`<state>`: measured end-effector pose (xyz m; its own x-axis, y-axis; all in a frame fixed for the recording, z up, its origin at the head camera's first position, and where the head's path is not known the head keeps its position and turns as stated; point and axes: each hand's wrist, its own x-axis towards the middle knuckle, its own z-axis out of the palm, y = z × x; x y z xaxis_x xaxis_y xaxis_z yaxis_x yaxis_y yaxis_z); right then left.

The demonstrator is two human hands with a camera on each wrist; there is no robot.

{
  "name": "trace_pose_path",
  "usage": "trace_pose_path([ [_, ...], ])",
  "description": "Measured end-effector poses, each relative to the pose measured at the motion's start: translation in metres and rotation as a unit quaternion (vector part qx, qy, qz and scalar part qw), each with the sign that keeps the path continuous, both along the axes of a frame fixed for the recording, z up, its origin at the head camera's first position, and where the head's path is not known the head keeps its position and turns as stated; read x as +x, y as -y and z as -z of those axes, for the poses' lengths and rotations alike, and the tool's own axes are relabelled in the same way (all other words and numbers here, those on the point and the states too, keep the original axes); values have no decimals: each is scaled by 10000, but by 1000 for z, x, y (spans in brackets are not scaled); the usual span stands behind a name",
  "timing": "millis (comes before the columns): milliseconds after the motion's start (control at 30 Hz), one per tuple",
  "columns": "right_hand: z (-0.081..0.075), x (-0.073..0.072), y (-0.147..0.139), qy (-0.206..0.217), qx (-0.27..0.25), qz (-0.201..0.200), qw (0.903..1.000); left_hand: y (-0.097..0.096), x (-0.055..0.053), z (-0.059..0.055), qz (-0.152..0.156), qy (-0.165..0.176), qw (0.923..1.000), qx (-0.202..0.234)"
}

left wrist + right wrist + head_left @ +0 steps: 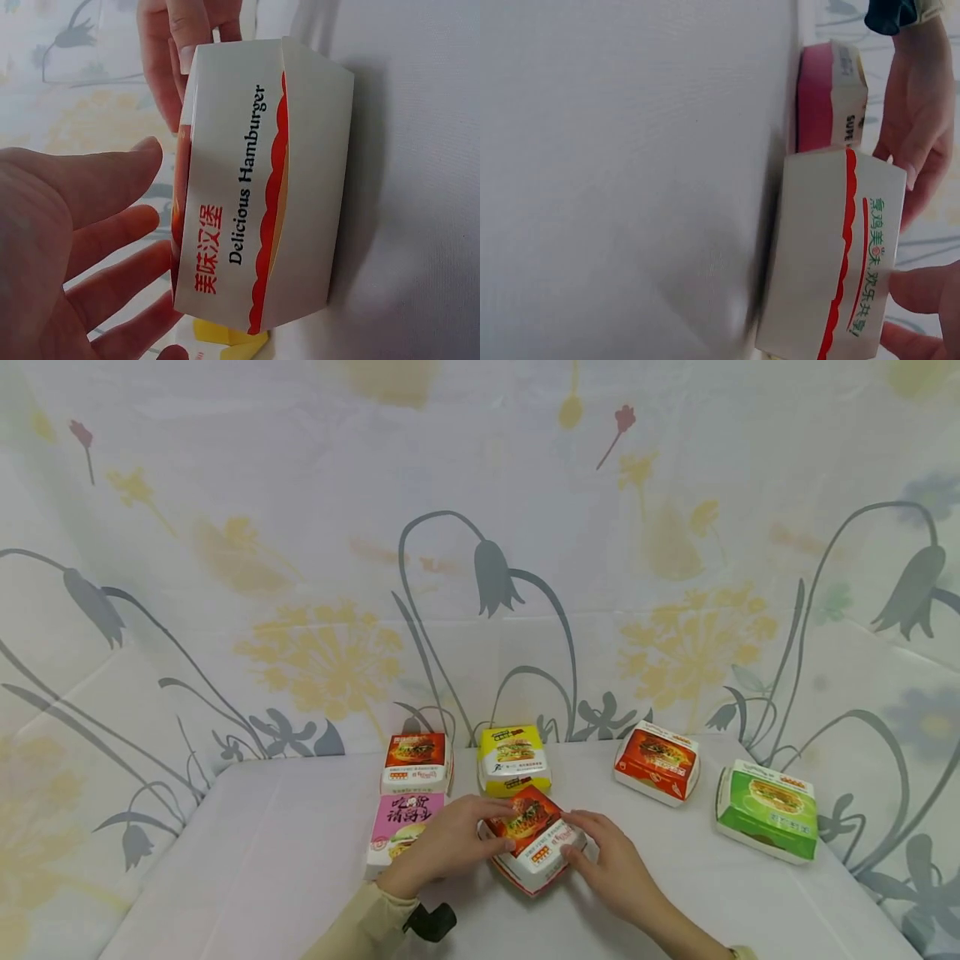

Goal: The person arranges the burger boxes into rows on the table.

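A red and white hamburger box (534, 839) with a burger picture on its lid sits turned at an angle between both hands. My left hand (450, 839) reaches over its left side, thumb and fingers spread at the lid. In the left wrist view the thumb (112, 176) stands apart from the lid, with the other fingers behind the lid's edge. On the right side, my right hand (617, 868) has loosely extended fingers and thumb right at the lid's edge. The right wrist view shows the right thumb (919, 289) at the upper edge of the box's white side (832, 262).
A pink box (401, 827) stands beside the left hand, with a red box (415, 760) behind it. Just behind the handled box is a yellow box (514, 758). Farther right stand another red box (658, 762) and a green box (768, 810). A flowered cloth (480, 568) hangs behind.
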<state>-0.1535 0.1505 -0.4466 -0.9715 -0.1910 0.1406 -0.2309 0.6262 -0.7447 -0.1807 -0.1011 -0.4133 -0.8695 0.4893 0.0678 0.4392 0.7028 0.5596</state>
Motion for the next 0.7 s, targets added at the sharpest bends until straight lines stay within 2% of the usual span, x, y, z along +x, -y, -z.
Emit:
trace_pose_path([
  [133, 1, -2, 5, -192, -143, 91, 9997, -1, 0, -1, -76, -60, 9999, -97],
  [267, 3, -4, 10, -253, -380, 181, 9988, -4, -1, -1, -111, 47, 9999, -72],
  [467, 7, -6, 16, 36, -549, 234, 9982, -9, -4, 3, -65, 98, 9999, -112],
  [700, 8, -4, 20, 200, -292, 347, 9988, -15, -4, 4, -64, 29, 9996, -256],
])
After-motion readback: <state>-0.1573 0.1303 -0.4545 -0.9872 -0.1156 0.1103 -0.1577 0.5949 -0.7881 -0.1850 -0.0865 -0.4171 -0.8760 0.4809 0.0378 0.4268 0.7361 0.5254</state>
